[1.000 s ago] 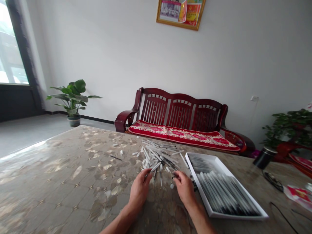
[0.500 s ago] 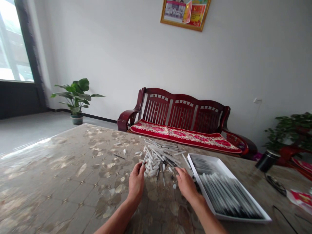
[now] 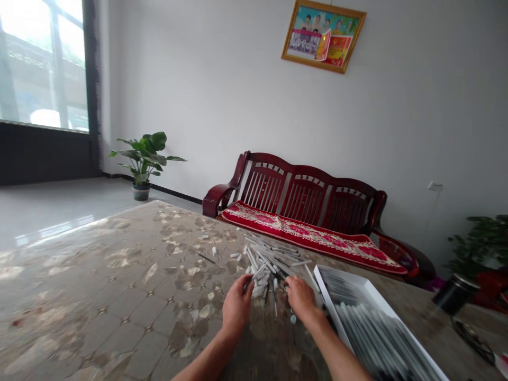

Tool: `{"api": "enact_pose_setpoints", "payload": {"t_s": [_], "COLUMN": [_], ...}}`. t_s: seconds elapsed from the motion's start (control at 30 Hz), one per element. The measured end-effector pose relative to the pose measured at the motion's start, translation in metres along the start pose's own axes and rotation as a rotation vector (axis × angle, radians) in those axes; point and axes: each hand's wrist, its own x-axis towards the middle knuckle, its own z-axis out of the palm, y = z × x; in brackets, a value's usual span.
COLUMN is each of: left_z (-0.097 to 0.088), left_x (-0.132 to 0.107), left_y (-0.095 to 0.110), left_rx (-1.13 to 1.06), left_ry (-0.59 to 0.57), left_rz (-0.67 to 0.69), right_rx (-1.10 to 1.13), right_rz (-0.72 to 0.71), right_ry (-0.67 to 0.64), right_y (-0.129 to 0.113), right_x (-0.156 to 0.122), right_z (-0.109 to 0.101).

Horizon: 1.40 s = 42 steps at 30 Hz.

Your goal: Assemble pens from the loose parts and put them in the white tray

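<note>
Patterned tabletop | forearms converging | left hand pinching slim tube | right hand curled at tube pile, hold unclear

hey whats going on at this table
A person is working with both bare hands at a pile of slim, pen-like tubes on the patterned table. The left hand appears to pinch one pale tube. The right hand is at the pile's near edge; its grip is unclear. Beside it, a white tray holds rows of similar tubes.
</note>
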Motion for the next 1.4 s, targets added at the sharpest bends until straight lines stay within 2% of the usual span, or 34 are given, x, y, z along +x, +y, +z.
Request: {"api": "enact_pose_setpoints", "payload": {"t_s": [0.2, 0.37, 0.43, 0.57, 0.7, 1.03, 1.17, 1.4], "left_z": [0.006, 0.008, 0.008, 0.008, 0.008, 0.009, 0.005, 0.001], "left_x": [-0.01, -0.017, -0.017, -0.016, -0.016, -0.017, -0.022, -0.026], "left_y": [0.005, 0.009, 0.009, 0.005, 0.003, 0.004, 0.009, 0.013], "left_rx": [0.229, 0.304, 0.308, 0.299, 0.28, 0.306, 0.437, 0.603], "left_ry": [-0.107, -0.178, -0.192, -0.2, -0.203, -0.242, -0.21, -0.115], "left_rz": [0.111, 0.181, 0.192, 0.22, 0.27, 0.341, 0.457, 0.716], "right_rx": [0.329, 1.042, 1.18, 1.213, 1.179, 1.11, 1.173, 1.456], "right_rz": [0.052, 0.123, 0.152, 0.178, 0.165, 0.169, 0.258, 0.437], "right_ry": [0.102, 0.164, 0.164, 0.147, 0.158, 0.107, 0.088, 0.071], "right_y": [0.006, -0.01, -0.019, -0.029, -0.029, -0.03, -0.032, -0.037], "right_x": [-0.007, -0.031, -0.039, -0.045, -0.045, -0.051, -0.055, -0.065], "right_z": [-0.01, -0.012, -0.014, -0.02, -0.024, -0.021, -0.022, -0.025]}}
